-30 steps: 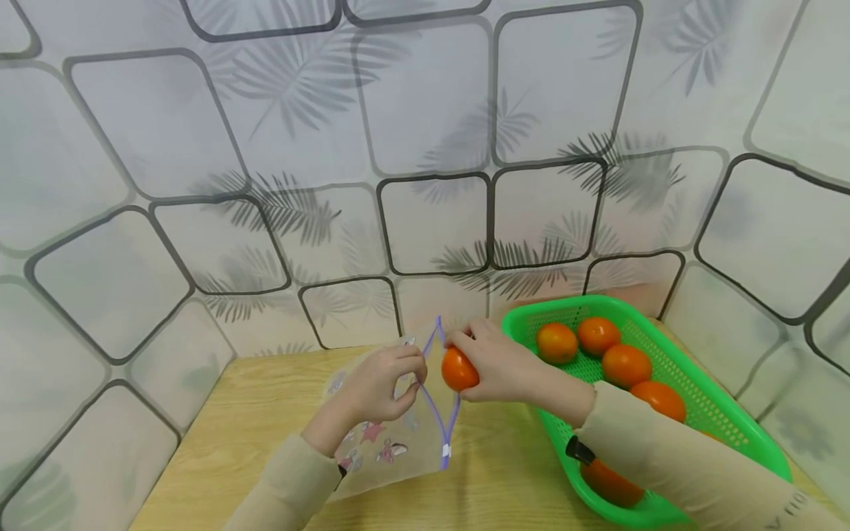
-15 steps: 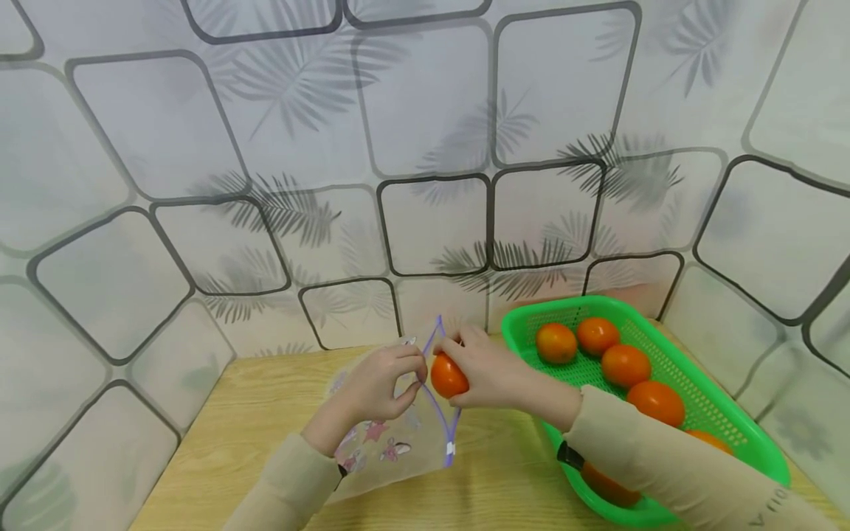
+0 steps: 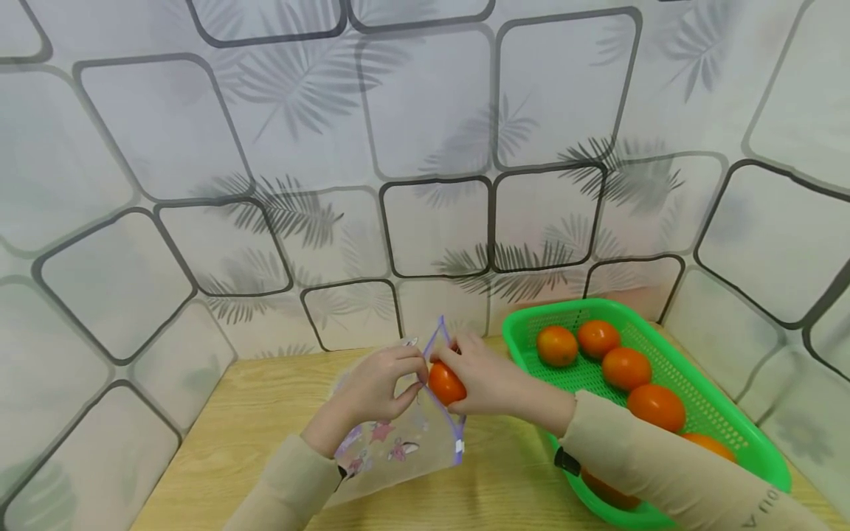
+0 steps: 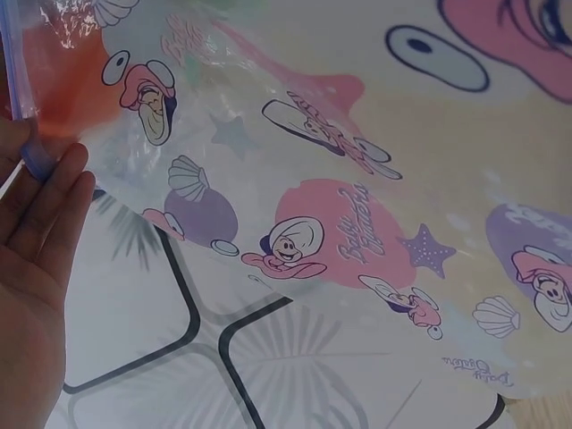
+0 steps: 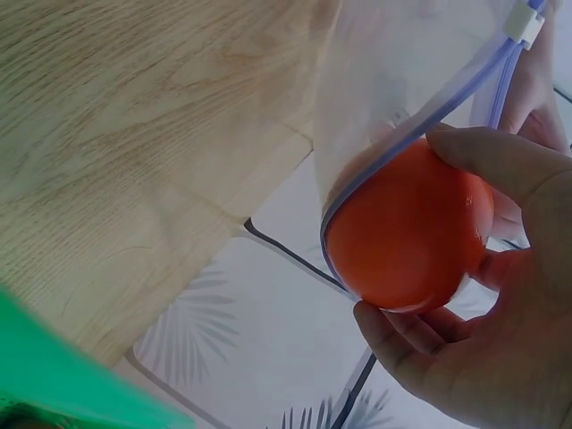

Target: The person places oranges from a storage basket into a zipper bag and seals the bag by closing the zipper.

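A clear zip bag [image 3: 378, 457] printed with pink and purple cartoon figures stands open-mouthed, its purple zip edge toward the right. My left hand [image 3: 381, 383] pinches that edge between thumb and fingers; the left wrist view shows the same grip beside the printed film [image 4: 340, 232]. In my right hand [image 3: 491, 376] is a smooth orange-red tomato [image 3: 446, 383], gripped by thumb and curled fingers. Seen from the right wrist, the tomato [image 5: 407, 228] sits at the bag's mouth, with the zip edge bending around its side. A white slider [image 5: 524, 24] is on the zip.
At the right, a green plastic basket [image 3: 713, 391] holds several more tomatoes [image 3: 626, 368]; my right forearm passes over its near side. The wooden table [image 3: 259, 413] meets a wall covering [image 3: 432, 221] with grey outlines and leaf prints at the back and sides.
My right hand has moved slightly left and down, bringing the tomato from beside the bag into its mouth. The slider end of the bag has shifted a little right. My left hand stays put.
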Tool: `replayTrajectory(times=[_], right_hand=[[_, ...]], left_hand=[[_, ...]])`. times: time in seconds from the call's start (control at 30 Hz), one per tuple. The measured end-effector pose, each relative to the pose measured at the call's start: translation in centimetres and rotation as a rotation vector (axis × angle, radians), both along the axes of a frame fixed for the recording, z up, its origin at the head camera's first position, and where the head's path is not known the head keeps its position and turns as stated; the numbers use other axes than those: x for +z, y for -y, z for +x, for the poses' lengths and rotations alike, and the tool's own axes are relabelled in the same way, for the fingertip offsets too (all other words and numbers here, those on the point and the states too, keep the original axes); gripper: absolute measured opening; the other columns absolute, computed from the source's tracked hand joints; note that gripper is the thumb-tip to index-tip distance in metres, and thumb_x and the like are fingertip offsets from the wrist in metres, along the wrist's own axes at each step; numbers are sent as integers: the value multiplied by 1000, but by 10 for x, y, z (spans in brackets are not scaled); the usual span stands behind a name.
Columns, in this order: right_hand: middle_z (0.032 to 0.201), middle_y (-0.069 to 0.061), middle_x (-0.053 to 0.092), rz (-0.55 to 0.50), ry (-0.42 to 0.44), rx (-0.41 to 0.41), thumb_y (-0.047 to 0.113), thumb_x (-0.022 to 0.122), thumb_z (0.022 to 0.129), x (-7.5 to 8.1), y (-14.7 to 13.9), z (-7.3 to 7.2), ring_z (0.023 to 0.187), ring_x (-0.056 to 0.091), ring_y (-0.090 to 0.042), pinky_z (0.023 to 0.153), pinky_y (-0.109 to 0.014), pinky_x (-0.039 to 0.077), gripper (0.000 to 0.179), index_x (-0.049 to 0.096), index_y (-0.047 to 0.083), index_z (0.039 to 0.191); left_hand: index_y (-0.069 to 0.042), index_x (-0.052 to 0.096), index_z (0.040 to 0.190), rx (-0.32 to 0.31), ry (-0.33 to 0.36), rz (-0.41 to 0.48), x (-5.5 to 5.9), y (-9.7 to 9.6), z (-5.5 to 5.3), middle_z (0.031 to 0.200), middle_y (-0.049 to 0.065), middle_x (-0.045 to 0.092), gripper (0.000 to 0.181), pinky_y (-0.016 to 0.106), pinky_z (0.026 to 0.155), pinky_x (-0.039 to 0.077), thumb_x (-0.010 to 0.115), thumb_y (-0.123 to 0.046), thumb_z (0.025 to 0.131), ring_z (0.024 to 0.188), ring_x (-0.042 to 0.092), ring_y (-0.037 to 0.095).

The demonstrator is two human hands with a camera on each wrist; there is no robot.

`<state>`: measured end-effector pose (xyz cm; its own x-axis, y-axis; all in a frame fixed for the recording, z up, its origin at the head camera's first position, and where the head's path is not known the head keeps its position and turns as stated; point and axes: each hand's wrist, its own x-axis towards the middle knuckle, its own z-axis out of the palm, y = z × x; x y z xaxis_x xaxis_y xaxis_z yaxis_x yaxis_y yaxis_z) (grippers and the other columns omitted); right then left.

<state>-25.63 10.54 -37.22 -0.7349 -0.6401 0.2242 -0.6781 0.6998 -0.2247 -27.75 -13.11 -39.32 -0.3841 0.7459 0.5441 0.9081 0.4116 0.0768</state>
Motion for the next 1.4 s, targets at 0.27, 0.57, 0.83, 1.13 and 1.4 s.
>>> replayTrajectory(times=[0.27, 0.57, 0.83, 1.13, 1.4], right_hand=[[119, -14, 55, 42, -7, -4, 18, 93, 78, 1, -1, 2, 107, 56, -27, 84, -43, 63, 63, 64, 11, 134], [115, -13, 59, 94, -68, -4, 21, 95, 75, 0, -4, 5, 103, 57, -25, 82, -40, 61, 65, 66, 11, 132], [115, -13, 60, 94, -28, -5, 18, 95, 75, -1, -3, 6, 103, 58, -25, 82, -40, 62, 65, 65, 11, 133], [118, -12, 63, 80, 8, 7, 16, 91, 80, 1, -3, 7, 106, 61, -25, 84, -38, 61, 62, 64, 8, 135], [119, -11, 62, 76, 32, -12, 14, 88, 82, 4, -5, 8, 100, 57, -21, 74, -29, 54, 60, 64, 9, 136]], left_hand=[[-13, 70, 90, -7, -13, 6, 2, 1, 1, 97, -1, 70, 17, 26, 80, 61, 82, -2, 86, 86, 70, 17], [-14, 71, 90, 3, -7, -3, 4, 1, 1, 97, -2, 71, 15, 24, 79, 60, 81, -3, 88, 85, 69, 15], [-14, 72, 90, 7, -20, 2, 5, 1, 3, 96, -2, 71, 14, 24, 77, 60, 82, -4, 88, 83, 70, 13], [-13, 72, 89, -3, -53, 21, 5, 2, 3, 96, -1, 72, 15, 24, 79, 61, 83, -3, 87, 85, 72, 15], [-12, 72, 89, -14, -57, 22, 5, 3, 2, 95, -1, 71, 15, 20, 76, 60, 83, -3, 88, 83, 72, 13]])
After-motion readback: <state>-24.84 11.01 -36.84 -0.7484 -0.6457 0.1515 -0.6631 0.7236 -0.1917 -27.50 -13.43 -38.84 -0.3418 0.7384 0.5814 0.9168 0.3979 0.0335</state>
